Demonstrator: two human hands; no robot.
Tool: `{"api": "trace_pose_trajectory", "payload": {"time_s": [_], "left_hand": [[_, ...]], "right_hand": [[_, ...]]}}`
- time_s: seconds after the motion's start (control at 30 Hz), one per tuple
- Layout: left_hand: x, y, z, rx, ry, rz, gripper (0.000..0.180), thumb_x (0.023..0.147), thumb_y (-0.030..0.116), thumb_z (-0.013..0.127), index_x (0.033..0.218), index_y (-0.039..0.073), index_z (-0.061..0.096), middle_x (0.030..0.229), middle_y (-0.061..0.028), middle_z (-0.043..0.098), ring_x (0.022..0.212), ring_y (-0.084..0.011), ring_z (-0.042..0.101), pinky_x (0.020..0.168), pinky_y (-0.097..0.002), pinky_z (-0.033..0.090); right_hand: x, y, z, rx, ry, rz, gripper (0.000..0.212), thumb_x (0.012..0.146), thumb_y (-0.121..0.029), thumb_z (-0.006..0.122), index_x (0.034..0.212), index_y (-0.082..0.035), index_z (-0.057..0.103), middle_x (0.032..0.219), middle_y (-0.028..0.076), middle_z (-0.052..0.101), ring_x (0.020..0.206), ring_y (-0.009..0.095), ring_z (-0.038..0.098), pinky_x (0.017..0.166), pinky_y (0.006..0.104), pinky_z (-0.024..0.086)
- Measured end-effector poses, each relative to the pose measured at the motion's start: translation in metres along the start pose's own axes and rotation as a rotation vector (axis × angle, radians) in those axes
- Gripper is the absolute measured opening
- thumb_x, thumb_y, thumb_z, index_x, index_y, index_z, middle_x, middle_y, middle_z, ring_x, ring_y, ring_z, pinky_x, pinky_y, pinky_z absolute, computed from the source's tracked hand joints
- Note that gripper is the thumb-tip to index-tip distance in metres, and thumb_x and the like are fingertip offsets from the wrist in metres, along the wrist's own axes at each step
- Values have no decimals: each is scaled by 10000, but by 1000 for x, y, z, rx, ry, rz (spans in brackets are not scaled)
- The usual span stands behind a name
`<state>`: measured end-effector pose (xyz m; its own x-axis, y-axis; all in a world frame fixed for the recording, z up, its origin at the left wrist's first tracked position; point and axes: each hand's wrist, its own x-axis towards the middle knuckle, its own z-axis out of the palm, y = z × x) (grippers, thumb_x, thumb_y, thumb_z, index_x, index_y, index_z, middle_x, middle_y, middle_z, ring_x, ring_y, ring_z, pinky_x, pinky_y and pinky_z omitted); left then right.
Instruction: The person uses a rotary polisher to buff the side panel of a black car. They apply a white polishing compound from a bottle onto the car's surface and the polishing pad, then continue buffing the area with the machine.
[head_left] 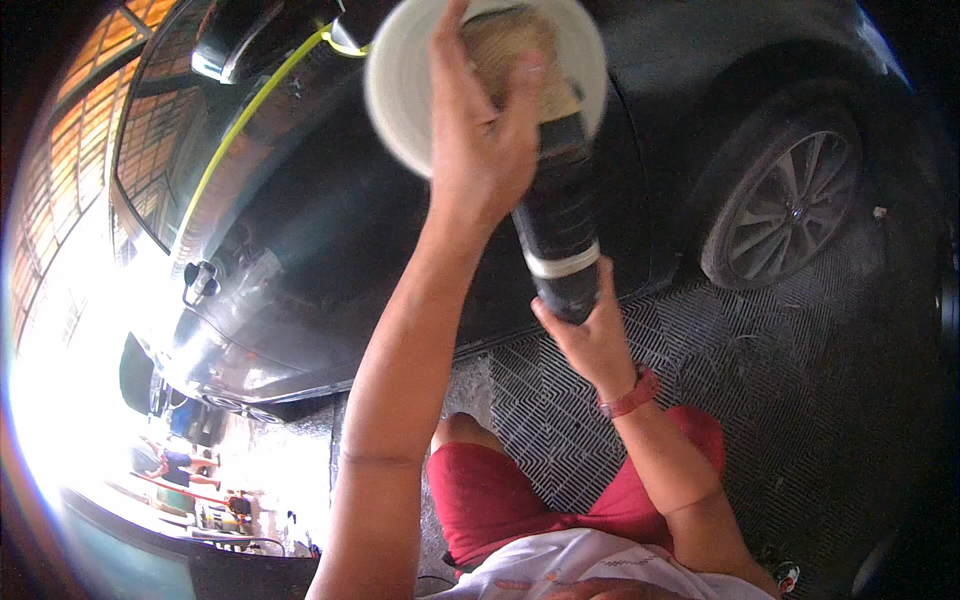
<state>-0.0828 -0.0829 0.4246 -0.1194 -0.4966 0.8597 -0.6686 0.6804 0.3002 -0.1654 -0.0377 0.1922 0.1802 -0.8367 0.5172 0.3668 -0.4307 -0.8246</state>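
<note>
A polisher with a long black body [560, 225] and a pale ring near its rear end is held up in both hands, tilted. Its wide, round white pad [400, 100] is at the top of the view, in front of the dark car's side panel [340, 300]; whether they touch, I cannot tell. My left hand [480, 150] is wrapped over the tan, worn-looking head of the tool, above the pad. Lower down, my right hand [595, 345] grips the rear end of the body, a red watch on the wrist.
To the right stands the car's wheel [790, 215] with its spoked rim. Dark ribbed floor tiles [560, 425] lie beneath me. A yellow-green strip [245, 120] runs along the car at upper left. Another person [175, 465] is in the bright area at lower left, among assorted equipment.
</note>
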Motion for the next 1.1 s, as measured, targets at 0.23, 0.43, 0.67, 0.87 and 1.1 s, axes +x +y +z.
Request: {"api": "trace_pose_trajectory", "payload": {"time_s": [0.23, 0.43, 0.67, 0.87, 1.1], "left_hand": [[-57, -28, -130, 117, 400, -47, 532, 1110, 221, 634, 1573, 46, 439, 1508, -151, 511, 1380, -257, 527, 1165, -395, 434], [-87, -31, -189, 13, 659, -187, 427, 1138, 227, 585, 1506, 46, 465, 1458, -135, 535, 1330, -227, 565, 1130, -381, 497], [-77, -35, -82, 27, 382, -129, 445, 1081, 183, 664, 1468, 25, 513, 1360, -129, 594, 1249, -212, 591, 1115, -349, 466], [-29, -36, 54, -52, 6, 6, 483, 1051, 296, 701, 1402, 9, 535, 1154, -227, 722, 1082, -306, 729, 962, -424, 569], [-48, -30, 100, -111, -123, 53, 482, 983, 264, 729, 1380, 44, 569, 1271, -280, 682, 1241, -472, 640, 1084, -518, 497]], "right_hand": [[-4, 4, 61, -200, -250, -68, 745, 918, -185, 850, 1491, -26, 402, 1168, 272, 757, 1078, 443, 761, 887, 515, 632], [17, -3, 89, -281, -406, -190, 769, 890, -210, 845, 1508, -84, 406, 1028, 269, 764, 942, 485, 751, 795, 560, 628], [-30, 17, 33, -187, -223, -5, 772, 892, -198, 859, 1503, -57, 408, 1210, 272, 731, 1133, 450, 737, 937, 505, 607], [-46, 26, -21, -14, 85, 365, 674, 921, -135, 842, 1449, -22, 438, 1075, 105, 676, 862, 206, 681, 790, 369, 569], [-66, 67, -8, 101, 290, 377, 550, 972, -48, 783, 1391, -7, 431, 894, 50, 675, 621, 124, 633, 593, 296, 554]]}}
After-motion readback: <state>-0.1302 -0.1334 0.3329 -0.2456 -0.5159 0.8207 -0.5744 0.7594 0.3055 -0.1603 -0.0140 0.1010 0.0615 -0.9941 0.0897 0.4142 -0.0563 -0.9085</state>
